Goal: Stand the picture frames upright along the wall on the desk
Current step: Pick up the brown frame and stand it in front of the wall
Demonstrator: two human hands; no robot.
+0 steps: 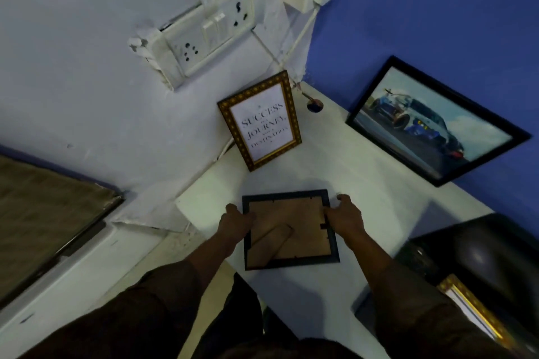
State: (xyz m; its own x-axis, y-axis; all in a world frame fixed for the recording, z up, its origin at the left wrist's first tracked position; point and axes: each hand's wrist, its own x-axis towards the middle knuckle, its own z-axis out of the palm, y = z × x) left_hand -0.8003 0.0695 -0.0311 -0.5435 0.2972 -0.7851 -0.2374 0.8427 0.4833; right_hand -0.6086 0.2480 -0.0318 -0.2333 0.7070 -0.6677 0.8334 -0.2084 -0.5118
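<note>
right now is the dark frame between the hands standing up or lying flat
Lying flat, face down on the desk: the dark frame shows its brown backing and stand. Left hand and right hand grip its sides.

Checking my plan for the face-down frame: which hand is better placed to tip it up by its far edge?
Right, marginally. The right hand sits near the dark frame's far right corner; the left hand grips lower on the left edge. Both touch it.

Single head-worn wide-angle view, tilted, looking steeply down and forward from close above the white desk [364, 198] into the corner where pale wall [87, 81] meets blue wall [452, 23].
</note>
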